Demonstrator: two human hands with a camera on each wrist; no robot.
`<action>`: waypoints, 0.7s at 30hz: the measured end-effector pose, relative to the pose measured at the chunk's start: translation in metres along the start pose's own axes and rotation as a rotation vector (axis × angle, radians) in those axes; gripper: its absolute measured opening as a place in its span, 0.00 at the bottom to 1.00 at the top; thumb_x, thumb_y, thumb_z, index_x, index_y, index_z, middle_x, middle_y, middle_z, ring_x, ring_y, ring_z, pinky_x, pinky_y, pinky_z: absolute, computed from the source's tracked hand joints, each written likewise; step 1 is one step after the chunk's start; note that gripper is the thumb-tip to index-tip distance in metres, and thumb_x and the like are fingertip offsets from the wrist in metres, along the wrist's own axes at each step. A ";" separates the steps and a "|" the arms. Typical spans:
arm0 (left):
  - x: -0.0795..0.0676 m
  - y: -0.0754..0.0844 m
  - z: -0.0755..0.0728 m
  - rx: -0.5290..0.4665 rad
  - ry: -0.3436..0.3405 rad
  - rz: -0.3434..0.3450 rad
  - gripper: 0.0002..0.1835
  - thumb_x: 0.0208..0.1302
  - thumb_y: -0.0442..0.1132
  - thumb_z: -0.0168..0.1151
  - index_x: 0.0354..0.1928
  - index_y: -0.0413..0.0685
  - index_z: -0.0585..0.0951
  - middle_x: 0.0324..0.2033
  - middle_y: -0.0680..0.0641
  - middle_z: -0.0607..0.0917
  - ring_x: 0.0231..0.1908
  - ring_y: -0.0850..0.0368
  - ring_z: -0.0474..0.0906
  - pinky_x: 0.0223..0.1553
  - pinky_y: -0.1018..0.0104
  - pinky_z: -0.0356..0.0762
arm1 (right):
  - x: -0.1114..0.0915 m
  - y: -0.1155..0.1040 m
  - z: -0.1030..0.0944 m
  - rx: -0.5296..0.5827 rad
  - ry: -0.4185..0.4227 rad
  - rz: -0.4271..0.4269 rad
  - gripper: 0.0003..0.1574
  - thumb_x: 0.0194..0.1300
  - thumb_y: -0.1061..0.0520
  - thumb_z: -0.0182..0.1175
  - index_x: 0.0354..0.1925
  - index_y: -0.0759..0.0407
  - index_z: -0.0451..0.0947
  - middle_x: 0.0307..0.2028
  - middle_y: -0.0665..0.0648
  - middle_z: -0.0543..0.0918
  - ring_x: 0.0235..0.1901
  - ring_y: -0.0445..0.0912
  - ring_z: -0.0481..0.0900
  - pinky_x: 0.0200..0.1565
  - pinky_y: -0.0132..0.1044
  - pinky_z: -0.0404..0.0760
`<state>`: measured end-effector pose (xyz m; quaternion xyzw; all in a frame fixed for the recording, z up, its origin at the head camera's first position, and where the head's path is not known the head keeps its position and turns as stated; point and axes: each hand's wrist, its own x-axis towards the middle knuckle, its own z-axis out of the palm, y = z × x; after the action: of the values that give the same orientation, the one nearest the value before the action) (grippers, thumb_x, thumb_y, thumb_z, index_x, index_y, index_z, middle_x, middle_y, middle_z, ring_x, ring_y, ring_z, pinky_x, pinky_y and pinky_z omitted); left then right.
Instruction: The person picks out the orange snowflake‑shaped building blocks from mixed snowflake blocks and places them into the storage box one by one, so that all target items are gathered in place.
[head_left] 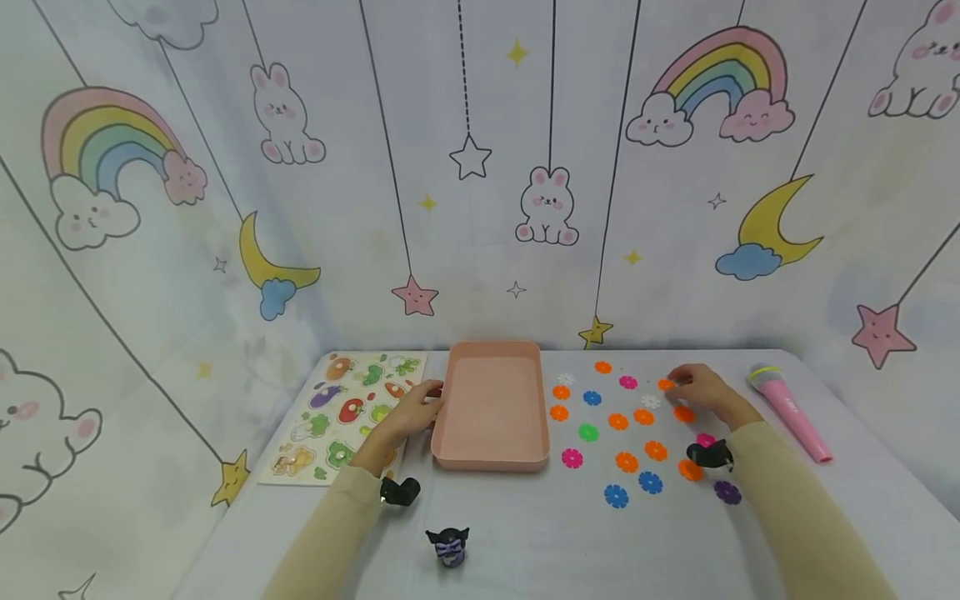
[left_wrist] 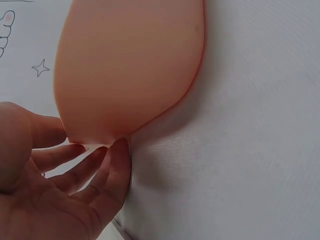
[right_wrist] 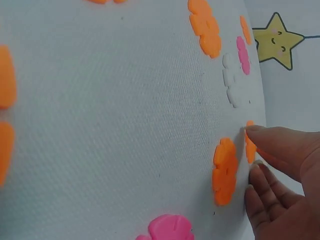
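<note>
My left hand [head_left: 417, 411] grips the left side of a pink tray [head_left: 437, 450]; in the left wrist view its thumb and fingers [left_wrist: 117, 170] meet the tray's edge. At the far right of the table, my right hand [head_left: 705, 390] has its thumb and fingers around an orange flower-shaped disc [right_wrist: 250, 145], low at the tabletop. Another orange disc [right_wrist: 225, 171] lies just beside those fingers. Nearby are a white disc [head_left: 651, 402] and a pink disc [head_left: 705, 440]. The inside of the tray shows no contents.
Several more orange, blue, pink, green and purple discs [head_left: 588, 432] are scattered right of the tray. A vegetable puzzle board [head_left: 339, 454] lies at left, partly behind my left arm. A pink toy microphone [head_left: 798, 417] lies at right. A small black-and-purple figure [head_left: 450, 548] stands in front.
</note>
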<state>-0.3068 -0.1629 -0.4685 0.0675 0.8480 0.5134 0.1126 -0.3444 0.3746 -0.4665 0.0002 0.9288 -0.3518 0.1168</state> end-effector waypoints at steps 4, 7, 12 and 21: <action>-0.001 0.001 0.001 0.004 -0.013 -0.015 0.24 0.80 0.38 0.49 0.72 0.37 0.68 0.68 0.34 0.72 0.62 0.40 0.75 0.53 0.54 0.83 | 0.000 0.000 0.001 -0.026 0.005 0.030 0.35 0.71 0.54 0.61 0.64 0.78 0.66 0.58 0.77 0.72 0.53 0.67 0.71 0.61 0.63 0.75; 0.000 0.001 -0.001 0.002 -0.017 -0.030 0.24 0.80 0.38 0.48 0.72 0.37 0.68 0.68 0.34 0.72 0.60 0.42 0.77 0.51 0.54 0.83 | -0.001 -0.003 0.001 -0.059 0.034 0.059 0.33 0.71 0.54 0.61 0.62 0.77 0.67 0.55 0.76 0.74 0.51 0.66 0.72 0.58 0.61 0.77; 0.001 0.002 -0.003 -0.011 -0.022 -0.045 0.24 0.80 0.38 0.48 0.72 0.37 0.68 0.68 0.34 0.72 0.57 0.44 0.78 0.50 0.54 0.84 | -0.010 -0.007 -0.001 -0.059 0.101 0.013 0.27 0.71 0.57 0.60 0.57 0.79 0.71 0.49 0.75 0.79 0.44 0.61 0.77 0.50 0.53 0.83; -0.002 0.004 -0.005 -0.037 -0.031 -0.043 0.23 0.80 0.37 0.48 0.71 0.35 0.68 0.68 0.34 0.72 0.57 0.43 0.78 0.50 0.54 0.85 | -0.023 -0.009 -0.005 -0.008 0.109 -0.069 0.22 0.73 0.58 0.59 0.54 0.78 0.75 0.43 0.68 0.84 0.37 0.52 0.82 0.42 0.42 0.85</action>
<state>-0.3061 -0.1657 -0.4622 0.0554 0.8378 0.5253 0.1380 -0.3237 0.3731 -0.4520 -0.0128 0.9346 -0.3515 0.0537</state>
